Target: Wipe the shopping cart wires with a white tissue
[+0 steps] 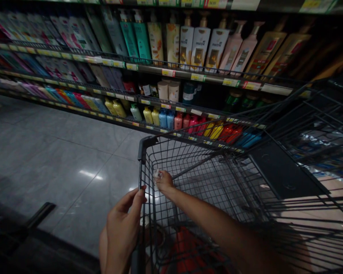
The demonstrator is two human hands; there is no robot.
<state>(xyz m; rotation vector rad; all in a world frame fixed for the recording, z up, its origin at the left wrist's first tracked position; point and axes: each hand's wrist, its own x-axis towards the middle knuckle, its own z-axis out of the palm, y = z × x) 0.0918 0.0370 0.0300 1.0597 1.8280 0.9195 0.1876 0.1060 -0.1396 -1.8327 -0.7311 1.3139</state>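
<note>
A black wire shopping cart (144, 150) fills the lower right of the head view. My left hand (124, 224) rests on the cart's left rim, fingers curled over the wire, thumb and forefinger touching it. My right hand (163, 180) reaches down inside the basket near the left wall, its fingers closed on a small white crumpled thing (156, 174) that I cannot make out. Something red (188, 247) lies low in the cart under my forearm.
Store shelves (171, 72) run across the top, stocked with shampoo bottles (200, 47), pouches and small coloured bottles (165, 118). Glossy grey tile floor (60, 160) lies to the left. A black child-seat flap (282, 171) sits at the cart's right. A dark object (40, 215) lies on the floor lower left.
</note>
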